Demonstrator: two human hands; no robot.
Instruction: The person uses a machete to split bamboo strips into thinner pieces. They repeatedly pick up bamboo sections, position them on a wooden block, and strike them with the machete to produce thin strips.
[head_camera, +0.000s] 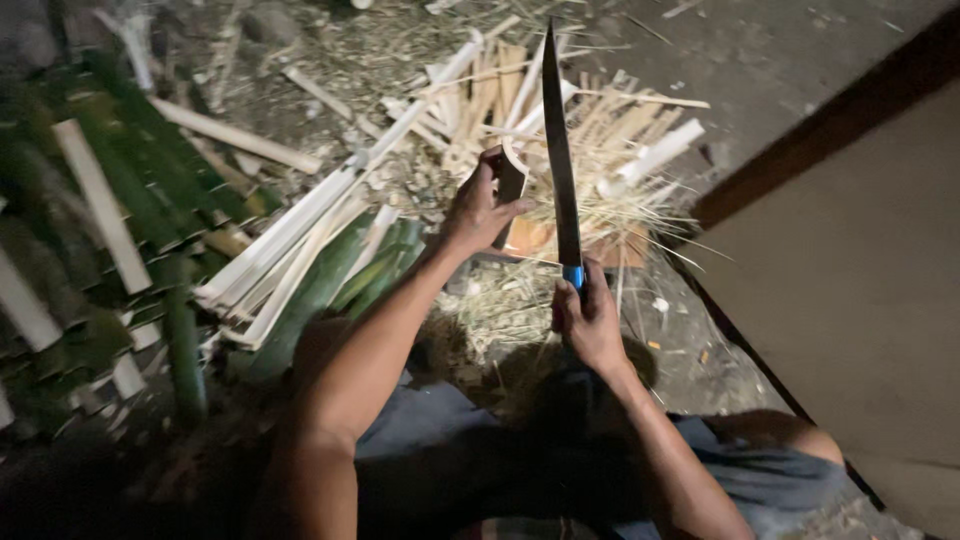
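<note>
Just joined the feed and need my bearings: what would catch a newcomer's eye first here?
The long dark knife stands out at centre, blade pointing away, gripped by the right hand at its blue-banded handle. Just left of it, the left hand holds a short bamboo piece upright. Green bamboo stalks and pale split strips lie piled on the left.

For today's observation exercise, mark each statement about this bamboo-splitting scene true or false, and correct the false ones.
1. The right hand grips a long dark blade by a blue handle. True.
2. The left hand holds a short piece of bamboo upright. True.
3. The blade lies flat on the ground. False: it is raised, its tip pointing away from the person.
4. Green bamboo lengths are stacked on the person's right. False: they lie on the left.
5. Pale split strips lie on the ground near the left hand. True.
6. The left hand is empty. False: it holds the bamboo piece.
</note>
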